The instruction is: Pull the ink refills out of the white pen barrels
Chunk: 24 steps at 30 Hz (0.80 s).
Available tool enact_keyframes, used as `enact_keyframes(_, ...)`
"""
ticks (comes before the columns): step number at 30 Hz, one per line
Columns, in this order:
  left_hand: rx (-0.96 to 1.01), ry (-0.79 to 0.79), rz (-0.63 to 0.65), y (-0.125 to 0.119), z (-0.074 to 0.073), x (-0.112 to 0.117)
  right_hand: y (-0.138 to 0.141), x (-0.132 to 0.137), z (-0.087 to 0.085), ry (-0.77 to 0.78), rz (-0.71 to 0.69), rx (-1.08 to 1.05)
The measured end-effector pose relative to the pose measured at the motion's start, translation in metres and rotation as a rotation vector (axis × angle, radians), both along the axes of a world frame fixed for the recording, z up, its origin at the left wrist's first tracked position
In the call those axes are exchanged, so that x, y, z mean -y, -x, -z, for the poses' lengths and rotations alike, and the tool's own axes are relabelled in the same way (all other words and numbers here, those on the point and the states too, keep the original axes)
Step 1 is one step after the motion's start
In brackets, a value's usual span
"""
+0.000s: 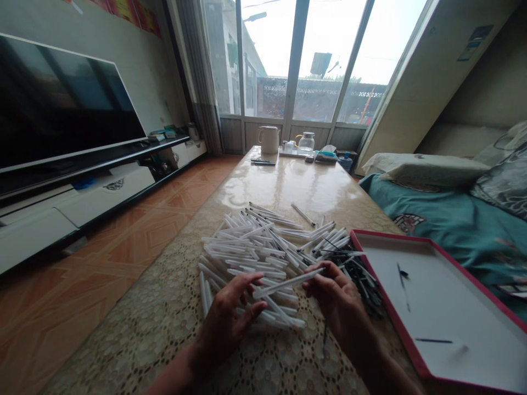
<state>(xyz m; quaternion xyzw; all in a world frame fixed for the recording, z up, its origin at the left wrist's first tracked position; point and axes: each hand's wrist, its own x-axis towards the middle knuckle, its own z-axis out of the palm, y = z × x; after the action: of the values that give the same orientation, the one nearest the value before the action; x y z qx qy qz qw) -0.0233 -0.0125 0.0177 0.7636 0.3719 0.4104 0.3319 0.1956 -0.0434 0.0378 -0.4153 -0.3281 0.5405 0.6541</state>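
My right hand (335, 291) pinches one end of a whitish pen barrel (288, 282), which points left across the pile. At the barrel's other end my left hand (234, 307) is open, thumb and fingers apart; I see no grip on the barrel. Beneath and beyond both hands lies a heap of white translucent pen barrels (242, 247), some with dark tips. Right of the heap, partly behind my right hand, is a pile of black slender pen parts (362, 280), too jumbled to tell apart.
A white tray with a red rim (391, 237) lies at the right, holding a few dark pen parts (433, 340). At the table's far end stand a beige jug (269, 140), a glass pitcher (306, 143) and a tissue pack (326, 156). A bed (448, 219) borders the right side.
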Motion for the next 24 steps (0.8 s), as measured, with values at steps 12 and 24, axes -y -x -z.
enact_keyframes(12,-0.058,-0.041,0.088,-0.007,0.005,-0.001,-0.002,0.008,0.004,-0.549,-0.039,1.424)
enact_keyframes(24,-0.355,-0.277,0.161,-0.007,0.009,0.003,0.009,0.016,0.013,-0.383,-0.33,1.523)
